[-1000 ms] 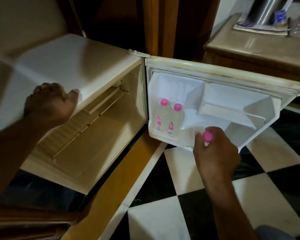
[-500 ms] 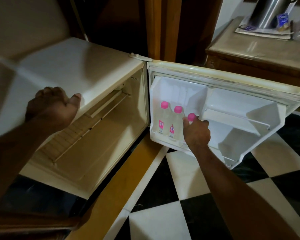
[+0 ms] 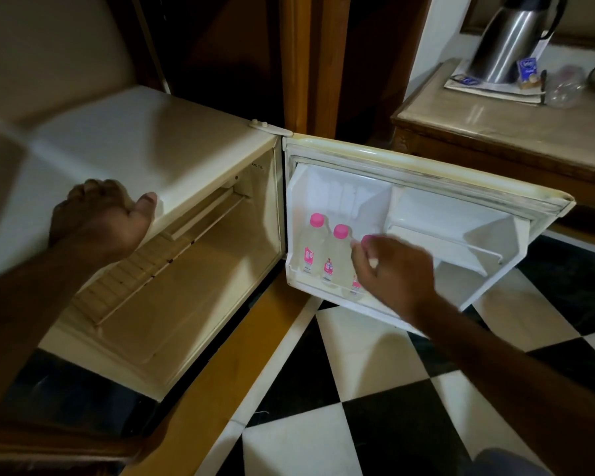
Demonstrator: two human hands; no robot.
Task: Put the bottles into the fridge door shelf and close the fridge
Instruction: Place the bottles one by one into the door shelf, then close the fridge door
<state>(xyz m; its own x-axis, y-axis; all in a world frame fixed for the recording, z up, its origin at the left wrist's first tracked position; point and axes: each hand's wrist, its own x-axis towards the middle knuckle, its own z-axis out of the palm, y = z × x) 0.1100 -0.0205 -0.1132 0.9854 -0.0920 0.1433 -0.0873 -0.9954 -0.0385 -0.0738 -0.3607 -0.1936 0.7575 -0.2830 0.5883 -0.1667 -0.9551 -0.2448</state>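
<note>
While the mini fridge [image 3: 172,159] stands wide open, three clear bottles with pink caps and pink labels stand upright in the door shelf [image 3: 310,280]: the first bottle [image 3: 311,249], the second bottle [image 3: 335,259] and a third bottle [image 3: 366,240] mostly hidden behind the right hand [image 3: 392,269]. That hand is blurred, fingers loosely spread near the third cap; whether they touch it I cannot tell. The left hand [image 3: 97,218] grips the fridge top's near edge. A steel flask [image 3: 512,36] stands on the far right table [image 3: 495,125]. Half a second ago the right hand clasped the third bottle's neck.
</note>
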